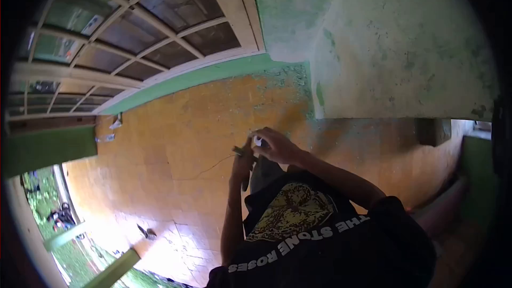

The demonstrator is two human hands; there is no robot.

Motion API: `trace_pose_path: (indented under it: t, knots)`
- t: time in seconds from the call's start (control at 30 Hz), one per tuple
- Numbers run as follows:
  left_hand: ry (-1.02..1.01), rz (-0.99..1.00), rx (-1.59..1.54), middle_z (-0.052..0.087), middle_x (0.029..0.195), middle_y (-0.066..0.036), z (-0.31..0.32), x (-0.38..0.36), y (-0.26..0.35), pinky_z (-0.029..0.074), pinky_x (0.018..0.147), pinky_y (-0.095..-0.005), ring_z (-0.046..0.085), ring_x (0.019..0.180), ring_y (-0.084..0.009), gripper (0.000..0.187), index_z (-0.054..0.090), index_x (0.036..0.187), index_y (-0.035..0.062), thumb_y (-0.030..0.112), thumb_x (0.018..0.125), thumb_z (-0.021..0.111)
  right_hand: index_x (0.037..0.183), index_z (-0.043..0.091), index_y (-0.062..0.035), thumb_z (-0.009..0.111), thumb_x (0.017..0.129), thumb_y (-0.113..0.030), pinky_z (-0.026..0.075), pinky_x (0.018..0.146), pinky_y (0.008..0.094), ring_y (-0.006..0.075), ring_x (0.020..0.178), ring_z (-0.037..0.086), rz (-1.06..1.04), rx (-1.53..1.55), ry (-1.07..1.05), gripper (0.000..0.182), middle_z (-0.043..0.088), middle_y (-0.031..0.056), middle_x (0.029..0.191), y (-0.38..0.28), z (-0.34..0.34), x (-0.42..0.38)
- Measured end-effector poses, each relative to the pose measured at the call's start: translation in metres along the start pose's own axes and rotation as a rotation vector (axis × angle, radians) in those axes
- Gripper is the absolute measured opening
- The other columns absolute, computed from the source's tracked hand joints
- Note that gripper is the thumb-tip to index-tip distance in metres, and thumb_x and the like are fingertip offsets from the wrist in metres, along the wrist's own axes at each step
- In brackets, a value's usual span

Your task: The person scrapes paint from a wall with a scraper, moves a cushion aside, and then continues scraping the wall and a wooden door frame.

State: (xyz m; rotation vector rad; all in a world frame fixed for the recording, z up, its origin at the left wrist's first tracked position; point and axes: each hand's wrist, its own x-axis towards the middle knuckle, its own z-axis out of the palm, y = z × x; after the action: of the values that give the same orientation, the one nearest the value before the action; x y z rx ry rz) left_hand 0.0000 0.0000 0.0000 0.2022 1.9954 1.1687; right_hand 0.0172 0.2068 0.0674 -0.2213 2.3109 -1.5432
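My left hand point(242, 163) is closed, held low in front of my body. A short greenish stick-like piece point(237, 151) pokes out beside its fingers. From there a thin string or wire point(210, 168) trails left across the floor. My right hand point(277, 148) is bent close to the left one, fingers curled around a small white thing point(258, 141) whose kind I cannot make out. The fingers of both hands nearly meet, and parts of what they hold are hidden.
Orange tiles point(144, 149) cover the floor, with flakes of debris near the worn green wall point(394, 58). Paned windows point(144, 32) line the upper left. A small dark object point(146, 231) lies in the bright patch, and crumpled litter point(116, 124) sits by the far wall.
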Motion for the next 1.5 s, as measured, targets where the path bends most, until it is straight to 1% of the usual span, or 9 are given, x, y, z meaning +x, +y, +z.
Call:
trace_pose_path:
  t: [0.07,0.13,0.5,0.7,0.9,0.97,1.1,1.27,1.5]
  knots:
    - [0.081,-0.118,-0.521,0.058,0.077,-0.006,0.008,0.009,0.025,0.047,0.06,-0.0266,0.053,0.062,-0.0131,0.063,0.028,0.149,0.0145,0.039,0.095,0.049,0.138,0.041,-0.0069,0.06,0.089,-0.027,0.045,0.087,0.0444,0.034,0.099,0.06,0.175,-0.005,0.113,0.057,0.059,0.0217,0.111,0.015,-0.009,-0.022]
    - [0.112,-0.082,-0.427,0.056,0.075,-0.005,-0.069,0.056,0.044,0.047,0.062,-0.0266,0.052,0.063,-0.0127,0.062,0.029,0.149,0.0143,0.038,0.095,0.049,0.138,0.042,-0.0048,0.059,0.09,-0.027,0.047,0.085,0.0437,0.0339,0.096,0.061,0.183,-0.022,0.16,0.055,0.06,0.0223,0.108,0.007,0.0,0.052]
    - [-0.109,-0.347,-0.983,0.056,0.079,-0.004,0.004,0.146,0.095,0.046,0.066,-0.0261,0.051,0.066,-0.0119,0.052,0.046,0.139,0.0083,0.039,0.097,0.046,0.149,0.015,-0.0056,0.057,0.09,-0.019,0.047,0.09,0.0375,0.0326,0.11,0.059,0.503,0.409,0.397,0.075,0.056,0.024,0.121,0.042,-0.011,0.045]
    - [-0.031,-0.272,-0.446,0.057,0.097,-0.004,0.055,0.174,0.073,0.044,0.072,-0.023,0.05,0.081,-0.0103,0.065,0.03,0.145,0.0,0.04,0.098,0.046,0.139,0.035,-0.0025,0.061,0.083,-0.013,0.049,0.082,0.0435,0.0382,0.096,0.06,0.514,-0.044,0.345,0.063,0.058,0.022,0.098,0.098,-0.043,0.043]
    - [-0.133,-0.365,-0.53,0.049,0.123,-0.014,0.124,0.218,0.013,0.047,0.077,-0.0261,0.054,0.091,-0.0171,0.07,0.028,0.148,0.0067,0.049,0.096,0.046,0.12,0.053,-0.0013,0.057,0.083,-0.012,0.05,0.075,0.0469,0.0401,0.085,0.063,0.589,-0.108,0.092,0.038,0.061,0.0241,0.083,0.202,-0.054,0.025]
    - [-0.348,-0.682,-0.593,0.05,0.114,-0.012,0.125,0.224,0.013,0.049,0.068,-0.0271,0.054,0.087,-0.0175,0.072,0.026,0.148,0.0082,0.051,0.094,0.047,0.115,0.056,-0.0017,0.055,0.084,-0.013,0.05,0.074,0.047,0.0392,0.082,0.064,0.674,-0.053,0.107,0.033,0.062,0.0239,0.078,0.237,-0.055,0.01]
    - [-0.232,-0.471,-0.461,0.046,0.08,-0.001,0.167,0.269,-0.114,0.045,0.046,-0.0257,0.047,0.058,-0.0083,0.057,0.033,0.147,0.0184,0.037,0.096,0.051,0.112,0.059,-0.0011,0.05,0.091,-0.018,0.049,0.062,0.0406,0.0327,0.072,0.066,0.981,0.083,0.336,0.029,0.062,0.0212,0.073,0.318,-0.065,-0.036]
    - [-0.327,-0.737,-0.605,0.045,0.073,0.0,0.199,0.349,-0.203,0.044,0.049,-0.026,0.044,0.053,-0.0091,0.059,0.028,0.149,0.0164,0.025,0.095,0.051,0.117,0.058,-0.0004,0.049,0.093,-0.016,0.045,0.054,0.0308,0.0116,0.058,0.057,1.206,0.314,0.38,0.03,0.054,0.0084,0.063,0.359,-0.077,-0.067]
    - [-0.448,-0.566,-0.673,0.05,0.075,-0.003,0.314,0.493,-0.276,0.046,0.05,-0.0273,0.049,0.056,-0.0108,0.069,0.023,0.15,0.0179,0.016,0.09,0.058,0.117,0.058,-0.0001,0.049,0.093,-0.015,0.044,0.051,0.0317,0.0129,0.055,0.056,1.406,0.072,0.223,0.029,0.054,0.0083,0.064,0.493,-0.025,-0.147]
